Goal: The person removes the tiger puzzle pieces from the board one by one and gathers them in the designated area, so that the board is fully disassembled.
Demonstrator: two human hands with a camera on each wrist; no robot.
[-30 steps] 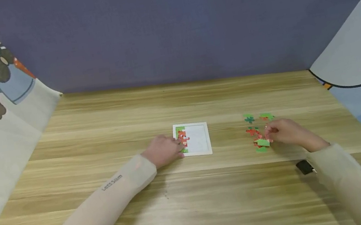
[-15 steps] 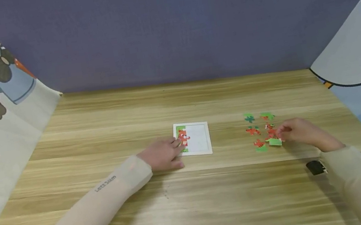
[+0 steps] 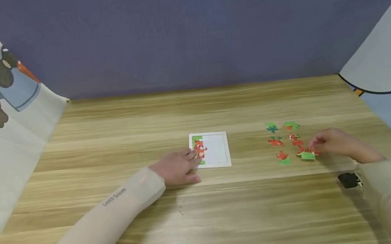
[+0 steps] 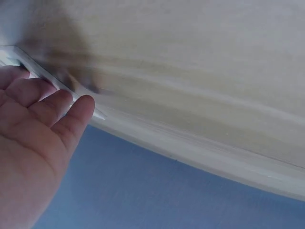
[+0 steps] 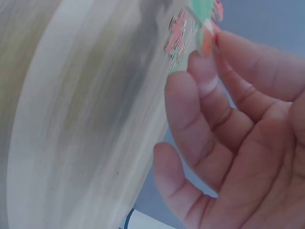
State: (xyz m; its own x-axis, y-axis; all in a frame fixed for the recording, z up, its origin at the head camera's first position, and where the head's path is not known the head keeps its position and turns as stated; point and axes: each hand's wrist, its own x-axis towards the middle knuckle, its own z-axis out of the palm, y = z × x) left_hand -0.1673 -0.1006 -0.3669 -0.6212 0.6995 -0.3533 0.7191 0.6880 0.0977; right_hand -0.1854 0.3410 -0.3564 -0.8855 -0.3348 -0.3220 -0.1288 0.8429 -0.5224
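Observation:
A white puzzle tray [image 3: 216, 149] lies mid-table in the head view, with a strip of joined pieces showing a red animal on green [image 3: 200, 148] along its left side. My left hand [image 3: 177, 168] rests with extended fingers on the tray's left edge, partly covering that strip. To the right, my right hand [image 3: 335, 144] pinches a green-and-red jigsaw piece [image 3: 308, 156] between thumb and fingers. The right wrist view shows this jigsaw piece [image 5: 202, 9] tilted at the fingertips. Whether more than one piece is held is unclear.
Several loose pieces lie in two rough columns right of the tray, among them a green one [image 3: 271, 128] and a red one [image 3: 275, 142]. A dark blue wall [image 3: 184, 33] borders the table's far edge. A small black device [image 3: 348, 180] sits at my right cuff.
My right hand has moved right, bringing the green-and-red jigsaw piece away from the loose pieces, which now lie more spread out. My left hand's thumb has come away from the tray's lower edge.

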